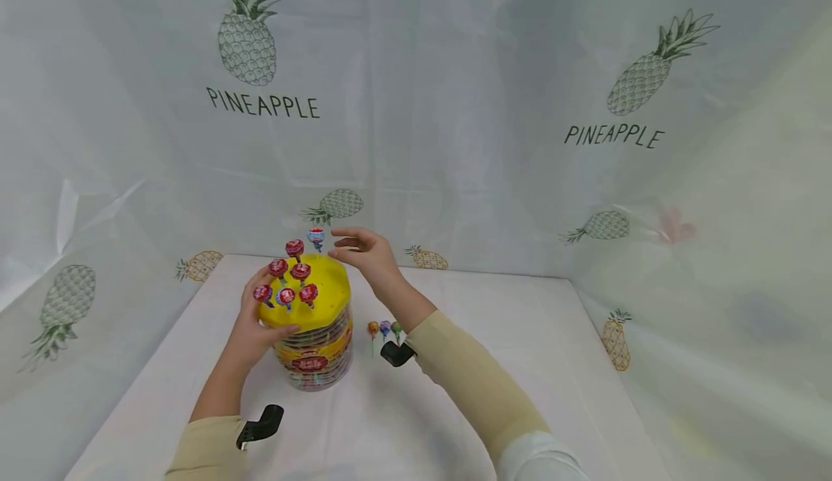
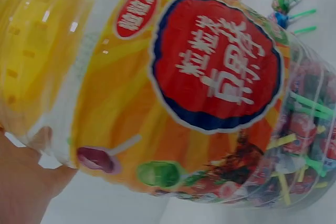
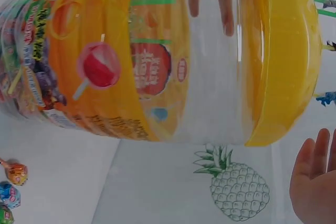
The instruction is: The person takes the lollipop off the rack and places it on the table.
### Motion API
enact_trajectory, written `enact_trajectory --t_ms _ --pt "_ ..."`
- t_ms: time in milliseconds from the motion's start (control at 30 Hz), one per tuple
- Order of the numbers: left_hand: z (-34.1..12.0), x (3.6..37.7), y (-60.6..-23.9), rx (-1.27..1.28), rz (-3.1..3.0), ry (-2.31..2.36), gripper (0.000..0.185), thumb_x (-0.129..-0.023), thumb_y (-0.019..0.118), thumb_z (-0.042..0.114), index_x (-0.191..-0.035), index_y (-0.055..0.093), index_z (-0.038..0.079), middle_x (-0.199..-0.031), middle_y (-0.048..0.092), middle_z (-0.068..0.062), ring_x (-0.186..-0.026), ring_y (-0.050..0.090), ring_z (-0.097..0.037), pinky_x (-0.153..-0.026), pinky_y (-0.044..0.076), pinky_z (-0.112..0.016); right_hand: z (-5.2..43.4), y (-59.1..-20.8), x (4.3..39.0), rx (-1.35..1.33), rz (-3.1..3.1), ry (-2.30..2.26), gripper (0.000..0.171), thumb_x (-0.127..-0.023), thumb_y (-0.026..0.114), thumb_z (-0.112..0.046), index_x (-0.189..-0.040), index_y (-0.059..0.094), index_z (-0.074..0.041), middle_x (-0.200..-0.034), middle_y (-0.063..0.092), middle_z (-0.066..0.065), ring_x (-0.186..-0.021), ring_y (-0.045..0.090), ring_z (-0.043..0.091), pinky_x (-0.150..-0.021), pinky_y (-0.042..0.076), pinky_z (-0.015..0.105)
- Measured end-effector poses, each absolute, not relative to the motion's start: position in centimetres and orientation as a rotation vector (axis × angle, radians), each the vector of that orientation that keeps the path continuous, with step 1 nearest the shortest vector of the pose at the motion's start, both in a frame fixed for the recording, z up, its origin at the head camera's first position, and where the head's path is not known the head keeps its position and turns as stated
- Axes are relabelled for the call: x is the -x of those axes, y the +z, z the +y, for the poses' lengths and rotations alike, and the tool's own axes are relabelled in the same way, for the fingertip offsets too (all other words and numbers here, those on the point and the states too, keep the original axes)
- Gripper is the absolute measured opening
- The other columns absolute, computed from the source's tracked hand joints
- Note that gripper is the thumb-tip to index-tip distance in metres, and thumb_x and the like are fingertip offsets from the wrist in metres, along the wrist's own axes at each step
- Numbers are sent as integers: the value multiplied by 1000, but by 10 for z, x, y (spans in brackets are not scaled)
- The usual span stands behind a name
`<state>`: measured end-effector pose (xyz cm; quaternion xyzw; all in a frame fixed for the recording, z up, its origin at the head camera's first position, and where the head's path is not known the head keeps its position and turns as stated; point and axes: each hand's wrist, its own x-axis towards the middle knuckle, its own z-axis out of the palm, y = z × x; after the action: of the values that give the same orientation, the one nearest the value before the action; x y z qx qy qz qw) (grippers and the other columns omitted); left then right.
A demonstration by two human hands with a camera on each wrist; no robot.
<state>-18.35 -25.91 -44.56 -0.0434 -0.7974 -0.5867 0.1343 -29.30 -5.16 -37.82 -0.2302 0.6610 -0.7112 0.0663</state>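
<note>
Upright on the white table (image 1: 520, 365), left of the middle, stands the lollipop tub (image 1: 315, 351); its long axis is vertical, and its yellow lid (image 1: 318, 297) carries several lollipops set stick-down in it, red-wrapped ones at the near left and a blue-and-red lollipop (image 1: 315, 236) at the far edge. That far lollipop lies just left of the right hand (image 1: 364, 250), so close that contact cannot be ruled out from the head view; the fingers are seen gently bent toward it and nothing is plainly held between them, and in the right wrist view the fingers (image 3: 315, 182) appear straight and apart beside the lid rim. The right hand is therefore the nearer one to that lollipop, reaching in from the right over the tub's far side with the forearm raised off the table. The left hand (image 1: 250, 322) is wrapped round the tub's near left side just under the lid, thumb across the front, steadying it; in the left wrist view only the heel of the hand is seen against the clear wall. Three loose lollipops (image 1: 385, 331) lie on the table just right of the tub, below the right wrist. A pale curtain (image 1: 455, 105) printed with pineapples is hung behind and to both sides.
</note>
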Motion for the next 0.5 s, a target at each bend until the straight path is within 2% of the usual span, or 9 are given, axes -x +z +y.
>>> enact_trajectory --t_ms 67,100,267,400,500 --pt "-256 185 -446 110 -2287 -1736 98 -82 79 11 -157 16 21 -161 4 -5 -142 16 -40 -110 22 -63 -55 -376 295 705 1993 -2145 34 -88 74 -10 -121 69 -13 -116 65 -5 -107 61 22 -91 52 33" --pt "-255 185 -446 99 -2281 -1745 98 -82 79 12 -157 16 21 -161 4 -6 -142 14 -41 -110 20 -64 -57 -375 296 712 1996 -2140 33 -88 73 -9 -121 69 -14 -117 65 -6 -107 61 21 -91 52 32" --pt "-252 186 -447 66 -2283 -1725 95 -84 78 16 -157 17 23 -161 4 -6 -143 13 -41 -110 19 -66 -66 -373 298 757 1981 -2131 32 -88 73 -7 -119 71 -15 -119 63 -10 -108 60 16 -90 52 30" --pt "-253 185 -449 44 -2294 -1709 93 -85 77 17 -157 18 22 -161 4 -4 -143 12 -41 -109 20 -66 -70 -373 298 790 1960 -2135 30 -88 72 -6 -118 71 -13 -117 64 -9 -111 60 22 -90 52 29" --pt "-254 185 -450 29 -2296 -1705 93 -85 77 16 -157 18 23 -161 4 -4 -143 13 -40 -109 20 -66 -73 -373 298 785 1957 -2132 28 -89 71 -6 -116 71 -13 -113 66 -7 -106 63 21 -89 53 28"
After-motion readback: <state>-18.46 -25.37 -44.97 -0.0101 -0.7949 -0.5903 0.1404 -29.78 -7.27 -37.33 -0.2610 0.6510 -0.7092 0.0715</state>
